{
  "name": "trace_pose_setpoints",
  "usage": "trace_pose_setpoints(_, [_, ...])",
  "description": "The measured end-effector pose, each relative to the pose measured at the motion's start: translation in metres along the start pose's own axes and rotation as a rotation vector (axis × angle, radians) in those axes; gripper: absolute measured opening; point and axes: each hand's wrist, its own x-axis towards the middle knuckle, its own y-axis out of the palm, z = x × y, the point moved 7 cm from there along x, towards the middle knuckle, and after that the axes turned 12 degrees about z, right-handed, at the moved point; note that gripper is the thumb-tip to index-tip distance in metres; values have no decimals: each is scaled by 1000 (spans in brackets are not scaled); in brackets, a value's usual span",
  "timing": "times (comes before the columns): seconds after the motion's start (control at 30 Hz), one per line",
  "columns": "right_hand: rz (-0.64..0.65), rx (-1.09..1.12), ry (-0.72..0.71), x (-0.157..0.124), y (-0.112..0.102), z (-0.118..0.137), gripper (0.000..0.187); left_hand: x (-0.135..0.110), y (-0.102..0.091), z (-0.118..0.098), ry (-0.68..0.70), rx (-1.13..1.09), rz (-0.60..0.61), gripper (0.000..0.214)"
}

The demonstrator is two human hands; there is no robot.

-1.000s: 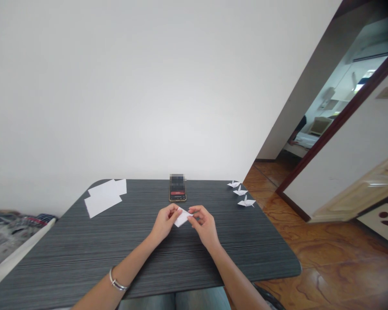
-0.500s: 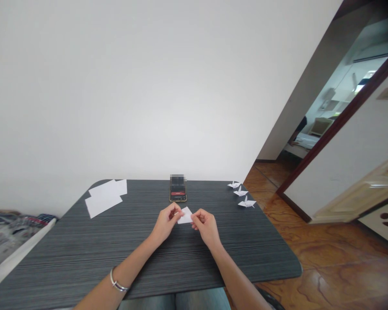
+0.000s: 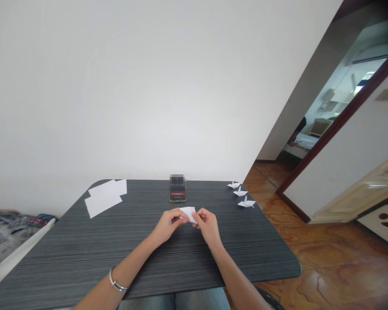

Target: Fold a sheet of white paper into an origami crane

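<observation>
A small folded piece of white paper [image 3: 189, 212] is held just above the dark table [image 3: 142, 258], between my two hands. My left hand [image 3: 168, 224] pinches its left and lower edge between thumb and fingers. On the right side, my right hand [image 3: 207, 224] grips the paper's corner with thumb and forefinger. The fingers cover part of the paper, so its folds do not show fully. Three folded white paper cranes [image 3: 240, 192] stand in a slanting row at the table's right edge.
Several white paper sheets [image 3: 104, 202] lie overlapping at the table's far left. A phone [image 3: 178, 189] stands at the back middle, near the wall. Crumpled cloth [image 3: 11, 234] is piled left of the table; a wooden floor [image 3: 330, 258] and a doorway are to the right.
The folded paper has turned between my hands and shifted slightly right. My left fingers have moved from its upper left corner to its lower left edge.
</observation>
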Motion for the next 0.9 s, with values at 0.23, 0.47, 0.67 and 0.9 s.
trace_pose_setpoints(0.23, [-12, -1, -29, 1, -4, -2, 32, -3, 6, -12, 40, -60, 49, 14])
trace_pose_setpoints(0.47, [26, 89, 7, 1, 0, -3, 28, -2, 2, -4, -27, -160, -15, 19])
trace_pose_setpoints(0.67, [61, 182, 35, 1, 5, -4, 29, 2, 7, 16, -107, -472, 20, 22])
trace_pose_setpoints(0.9, [96, 249, 26, 2, 9, -2, 20, 1, 7, 20, -179, -586, 15, 30])
